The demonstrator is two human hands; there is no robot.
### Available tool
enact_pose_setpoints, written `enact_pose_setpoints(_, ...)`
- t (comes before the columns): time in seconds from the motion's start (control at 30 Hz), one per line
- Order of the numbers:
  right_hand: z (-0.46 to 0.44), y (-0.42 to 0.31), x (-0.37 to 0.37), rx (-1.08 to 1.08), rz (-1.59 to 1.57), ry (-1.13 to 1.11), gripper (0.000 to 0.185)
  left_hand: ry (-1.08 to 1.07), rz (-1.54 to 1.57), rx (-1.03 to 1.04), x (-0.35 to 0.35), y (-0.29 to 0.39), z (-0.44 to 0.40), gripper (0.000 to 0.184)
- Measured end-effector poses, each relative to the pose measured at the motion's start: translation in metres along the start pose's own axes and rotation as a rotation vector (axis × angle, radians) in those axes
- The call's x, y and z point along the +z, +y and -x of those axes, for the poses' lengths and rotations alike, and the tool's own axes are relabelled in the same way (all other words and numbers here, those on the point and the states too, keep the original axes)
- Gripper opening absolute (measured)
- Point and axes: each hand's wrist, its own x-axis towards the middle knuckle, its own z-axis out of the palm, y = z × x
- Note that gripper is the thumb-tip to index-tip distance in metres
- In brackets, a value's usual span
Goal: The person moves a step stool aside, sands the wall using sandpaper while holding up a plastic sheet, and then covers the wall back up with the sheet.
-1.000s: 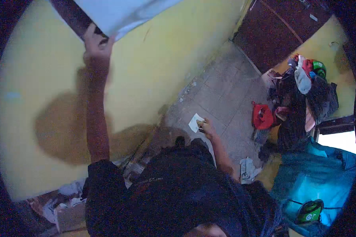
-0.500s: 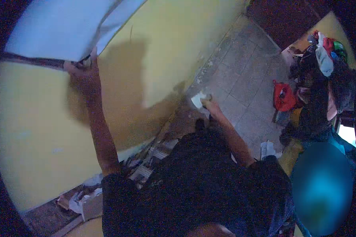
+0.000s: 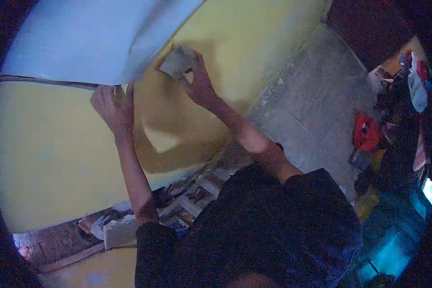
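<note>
A large white sheet (image 3: 91,38) lies against the yellow wall (image 3: 48,158), its lower edge running across the upper left. At that edge is my left hand (image 3: 114,110), the sheet's border between its thumb and fingers. My right hand (image 3: 201,86) grips a pale, flat, squarish piece (image 3: 178,61), its exact kind unclear in the dim light. This piece is right beside the sheet's slanting right edge; I cannot tell whether they touch. Both arms cast shadows on the wall.
Wooden slats (image 3: 192,206) and clutter lie along the wall's foot. Grey floor tiles (image 3: 302,105) stretch off to the right. Farther right are a red bag (image 3: 366,132) and a heap of clothes (image 3: 417,86). Something teal (image 3: 391,254) fills the lower right.
My right hand has risen from over the floor to the wall, bringing the pale flat piece to the sheet's edge. My left hand stays at the sheet's edge, its fingers slightly shifted.
</note>
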Motion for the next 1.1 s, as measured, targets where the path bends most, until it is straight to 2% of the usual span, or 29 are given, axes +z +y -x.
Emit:
enact_pose_setpoints(0.07,-0.013,-0.010,0.017,-0.176,0.087,0.039,0.070,0.028,0.007,0.016,-0.011,-0.004,0.007,0.033)
enact_pose_setpoints(0.1,-0.015,-0.006,0.027,-0.180,0.078,0.044,0.070,0.031,-0.001,0.023,-0.015,-0.004,0.011,0.033)
enact_pose_setpoints(0.17,-0.011,0.011,0.050,-0.017,0.752,0.075,0.078,0.048,-0.007,-0.044,-0.019,-0.009,0.027,0.027)
enact_pose_setpoints(0.2,-0.012,0.013,0.054,-0.013,0.743,0.073,0.078,0.041,-0.015,-0.041,-0.019,-0.015,0.032,0.027)
enact_pose_setpoints(0.27,-0.011,0.019,0.058,-0.027,0.905,0.115,0.080,-0.172,0.174,-0.060,-0.014,-0.029,0.049,0.027)
enact_pose_setpoints(0.3,-0.008,0.019,0.060,-0.035,0.905,0.104,0.080,-0.099,0.123,-0.041,-0.004,-0.038,0.065,0.025)
enact_pose_setpoints(0.37,-0.010,0.017,0.062,0.092,1.166,0.052,0.077,-0.098,0.037,-0.017,0.007,-0.048,0.082,0.022)
enact_pose_setpoints(0.4,-0.012,0.015,0.065,0.075,1.165,0.053,0.077,-0.110,-0.049,0.023,0.015,-0.057,0.092,0.019)
enact_pose_setpoints(0.43,-0.014,0.012,0.066,0.023,1.089,0.123,0.075,-0.402,-0.017,-0.441,0.026,-0.065,0.104,0.017)
enact_pose_setpoints(0.47,-0.016,0.009,0.068,-0.027,1.015,0.193,0.072,-0.389,-0.014,-0.442,0.031,-0.080,0.117,0.017)
enact_pose_setpoints(0.5,-0.015,-0.006,0.069,-0.008,1.031,0.160,0.061,-0.368,-0.081,-0.200,0.023,-0.076,0.113,0.018)
enact_pose_setpoints(0.53,-0.013,0.000,0.078,-0.018,1.037,0.162,0.061,-0.344,-0.147,0.039,0.016,-0.074,0.113,0.020)
enact_pose_setpoints(0.57,-0.014,0.009,0.087,-0.114,0.729,0.187,0.057,-0.334,-0.140,0.035,0.013,-0.075,0.115,0.020)
enact_pose_setpoints(0.6,-0.015,0.013,0.096,-0.207,0.423,0.208,0.054,-0.213,-0.146,0.081,0.013,-0.076,0.118,0.019)
enact_pose_setpoints(0.63,-0.012,0.010,0.106,-0.211,0.436,0.213,0.054,-0.097,-0.148,0.130,0.011,-0.077,0.120,0.019)
enact_pose_setpoints(0.67,-0.008,0.007,0.117,-0.182,0.413,0.237,0.053,-0.091,-0.132,0.135,0.009,-0.080,0.121,0.019)
enact_pose_setpoints(0.73,0.008,-0.006,0.145,-0.156,0.411,0.282,0.053,0.153,0.135,0.256,0.010,-0.090,0.125,0.016)
enact_pose_setpoints(0.77,0.026,-0.021,0.164,-0.152,0.157,0.188,0.053,0.162,0.161,0.269,0.017,-0.099,0.129,0.016)
enact_pose_setpoints(0.8,0.033,-0.031,0.173,-0.152,-0.093,0.097,0.052,0.297,0.249,0.291,0.030,-0.109,0.133,0.016)
enact_pose_setpoints(0.83,0.034,-0.037,0.169,-0.158,-0.066,0.126,0.052,0.431,0.341,0.312,0.030,-0.108,0.129,0.017)
enact_pose_setpoints(0.9,0.042,-0.043,0.172,-0.310,0.491,-0.012,0.049,0.350,0.301,0.280,0.007,-0.106,0.131,0.016)
enact_pose_setpoints(0.93,0.042,-0.049,0.175,-0.300,0.506,0.001,0.049,0.271,0.224,0.236,-0.005,-0.105,0.130,0.015)
enact_pose_setpoints(1.0,0.034,-0.064,0.187,-0.032,0.246,0.330,0.049,0.282,0.280,0.245,-0.002,-0.116,0.137,0.014)
enact_pose_setpoints(1.03,0.035,-0.076,0.193,0.158,0.026,0.155,0.057,0.297,0.317,0.246,0.002,-0.122,0.138,0.013)
enact_pose_setpoints(1.07,0.041,-0.080,0.204,0.153,0.037,0.170,0.057,0.305,0.332,0.254,0.005,-0.129,0.140,0.013)
enact_pose_setpoints(1.1,0.042,-0.080,0.196,-0.077,0.399,0.133,0.060,0.279,0.323,0.247,0.013,-0.119,0.134,0.013)
